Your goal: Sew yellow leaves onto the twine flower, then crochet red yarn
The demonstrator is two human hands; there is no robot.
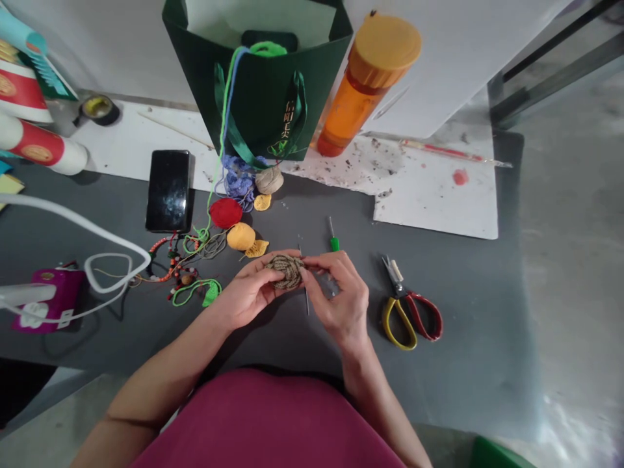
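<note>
A brown knitted piece (286,271) is held above the grey worktop (468,312), the centre of the clock here, with twelve pointing away from the person. The left hand (251,289) grips it, thumb on top and fingers underneath; the right hand (338,296) has its thumb and forefinger nearly closed together, pinching the right edge. A thin metal needle (307,303) lies just beside it, partly hidden by the hands.

At twelve o'clock stands a dark green paper bag (260,97), its front bearing an upright line of gold Chinese characters, too small to read surely, above a small emblem. An orange bottle (353,104) is at one, a green-handled hook (334,242) at two, and scissors (400,305) with one yellow and one red handle at three. A red yarn ball (225,213), a yellow yarn ball (240,236) and a phone (168,190) are at ten. Further out at ten, a paper cup (41,144) shows a red band with a gold round mark; at nine, a purple box (51,299) carries print that is unreadable.
</note>
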